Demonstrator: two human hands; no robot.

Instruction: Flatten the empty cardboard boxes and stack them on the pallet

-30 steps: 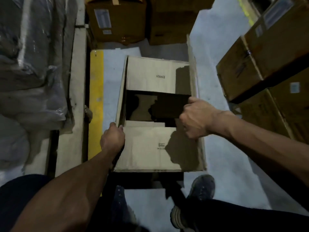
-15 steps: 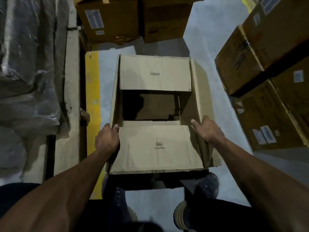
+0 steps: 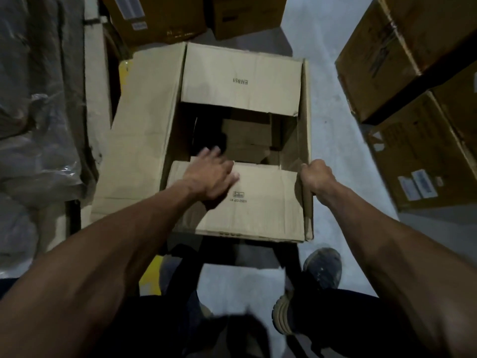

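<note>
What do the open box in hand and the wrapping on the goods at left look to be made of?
Open box: plain matte brown cardboard, probably corrugated; creased, soft-edged flaps and printed ink marks show it. Wrapping: looks like clear glossy plastic film, wrinkled with bright highlights. The left hand lies flat on the near flap; the right hand grips the right wall.

A pale tan cardboard box point(image 3: 242, 140) stands open-topped on the grey floor point(image 3: 335, 156). Its far flap, printed ENBS1, and near flap, with a small logo and date stamp, fold inward; the left flap splays outward, the right stands about upright. Dark interior shows folded bottom flaps.
</note>
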